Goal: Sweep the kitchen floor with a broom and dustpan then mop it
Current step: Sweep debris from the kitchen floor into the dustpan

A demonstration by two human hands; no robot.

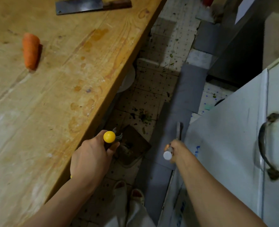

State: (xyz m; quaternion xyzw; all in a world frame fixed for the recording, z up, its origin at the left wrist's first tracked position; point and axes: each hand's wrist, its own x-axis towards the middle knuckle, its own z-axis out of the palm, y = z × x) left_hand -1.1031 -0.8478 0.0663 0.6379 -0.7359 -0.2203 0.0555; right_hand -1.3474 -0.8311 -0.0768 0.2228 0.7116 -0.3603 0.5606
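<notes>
The left hand (91,154) grips a yellow-capped handle (109,136) above the dustpan (135,145); the right hand (178,149) grips a white-capped handle (167,155) over the littered floor (151,95).

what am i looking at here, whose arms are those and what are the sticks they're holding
There is no machine here, just a person wearing a camera on the head, so you look down at their own arms. The left hand grips a handle with a yellow cap; it seems to lead down to the dustpan on the floor. The right hand grips a handle with a white cap, probably the broom. The tiled floor between them is strewn with green scraps. On the wooden table on the left lie a carrot and a cleaver. A white cabinet stands on the right.
</notes>
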